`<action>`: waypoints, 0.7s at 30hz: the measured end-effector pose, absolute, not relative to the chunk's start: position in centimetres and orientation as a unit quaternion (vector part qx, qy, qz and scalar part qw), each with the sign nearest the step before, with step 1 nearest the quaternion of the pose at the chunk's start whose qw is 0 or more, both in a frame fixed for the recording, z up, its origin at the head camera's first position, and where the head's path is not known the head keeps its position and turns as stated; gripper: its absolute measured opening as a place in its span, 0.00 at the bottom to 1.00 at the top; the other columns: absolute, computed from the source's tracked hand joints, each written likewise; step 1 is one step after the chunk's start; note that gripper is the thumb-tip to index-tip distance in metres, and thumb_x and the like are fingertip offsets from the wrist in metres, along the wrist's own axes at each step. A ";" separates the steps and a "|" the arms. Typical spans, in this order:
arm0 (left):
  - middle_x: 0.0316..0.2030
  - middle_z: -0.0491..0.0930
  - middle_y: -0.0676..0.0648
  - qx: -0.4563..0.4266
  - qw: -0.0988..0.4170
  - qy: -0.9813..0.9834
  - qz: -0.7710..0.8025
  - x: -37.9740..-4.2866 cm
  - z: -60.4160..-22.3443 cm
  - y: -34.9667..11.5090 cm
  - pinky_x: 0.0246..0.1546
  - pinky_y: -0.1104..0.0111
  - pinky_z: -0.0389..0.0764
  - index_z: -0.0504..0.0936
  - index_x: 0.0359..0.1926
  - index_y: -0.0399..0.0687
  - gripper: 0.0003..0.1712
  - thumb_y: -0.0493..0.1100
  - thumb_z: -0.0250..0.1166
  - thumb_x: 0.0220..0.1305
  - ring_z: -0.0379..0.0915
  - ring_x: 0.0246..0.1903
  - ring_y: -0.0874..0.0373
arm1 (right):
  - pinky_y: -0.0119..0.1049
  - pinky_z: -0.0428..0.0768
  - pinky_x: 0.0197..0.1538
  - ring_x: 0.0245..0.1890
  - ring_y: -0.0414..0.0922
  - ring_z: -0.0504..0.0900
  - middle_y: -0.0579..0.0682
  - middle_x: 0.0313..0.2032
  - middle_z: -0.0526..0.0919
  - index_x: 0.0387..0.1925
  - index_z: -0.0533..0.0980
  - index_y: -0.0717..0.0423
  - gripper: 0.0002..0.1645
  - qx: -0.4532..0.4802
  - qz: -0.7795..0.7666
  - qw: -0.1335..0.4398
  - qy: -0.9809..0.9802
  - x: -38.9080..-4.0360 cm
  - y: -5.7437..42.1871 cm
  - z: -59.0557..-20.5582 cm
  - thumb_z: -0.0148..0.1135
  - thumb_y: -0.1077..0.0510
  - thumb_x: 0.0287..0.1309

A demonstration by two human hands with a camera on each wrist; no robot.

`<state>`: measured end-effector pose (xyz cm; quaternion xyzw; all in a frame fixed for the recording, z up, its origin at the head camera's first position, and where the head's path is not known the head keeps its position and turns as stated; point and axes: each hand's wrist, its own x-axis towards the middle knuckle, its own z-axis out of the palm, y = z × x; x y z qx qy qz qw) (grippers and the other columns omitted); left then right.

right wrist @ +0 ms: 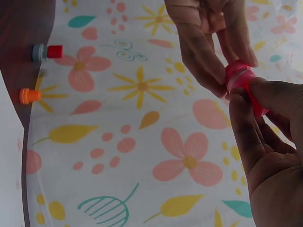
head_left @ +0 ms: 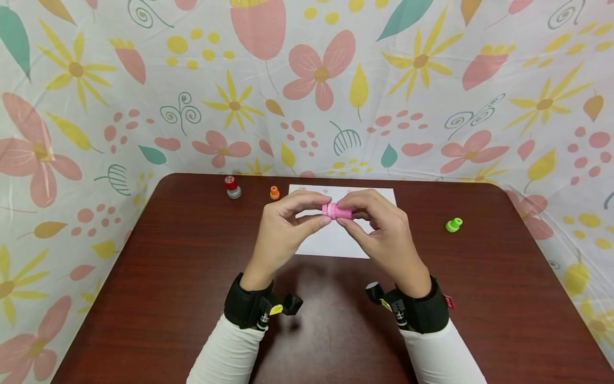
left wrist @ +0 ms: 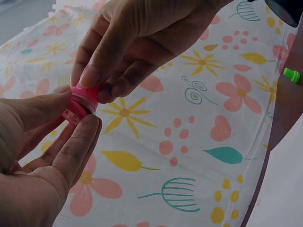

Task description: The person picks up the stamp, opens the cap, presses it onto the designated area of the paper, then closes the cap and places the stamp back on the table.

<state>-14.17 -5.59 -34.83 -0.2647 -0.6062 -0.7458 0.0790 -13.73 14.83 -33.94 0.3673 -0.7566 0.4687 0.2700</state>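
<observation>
A small pink stamp [head_left: 337,211] is held level above a white sheet of paper [head_left: 331,242], between both hands. My left hand [head_left: 283,226] pinches its left end between thumb and fingers. The right hand [head_left: 384,226] grips the other end the same way. Around the stamp's middle runs a pale band, also visible on the stamp [right wrist: 240,76] in the right wrist view. Fingers cover part of both ends. Small red prints [head_left: 325,191] line the far edge of the paper, partly hidden behind the hands.
At the back left of the brown table [head_left: 168,298] stand a red-and-grey stamp [head_left: 232,188] and a small orange stamp-like piece [head_left: 274,192]. A lime-green piece [head_left: 453,224] lies to the right. Behind the table hangs a flowered cloth [head_left: 307,128].
</observation>
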 end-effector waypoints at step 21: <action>0.47 0.87 0.35 -0.245 0.046 -0.635 -0.731 -14.1 -34.7 -5.9 0.49 0.58 0.88 0.87 0.49 0.31 0.16 0.26 0.73 0.58 0.86 0.47 0.56 | 0.25 0.84 0.47 0.42 0.43 0.84 0.53 0.43 0.86 0.44 0.84 0.62 0.23 0.373 0.455 0.285 -0.757 -14.0 14.2 -34.4 0.77 0.77 0.44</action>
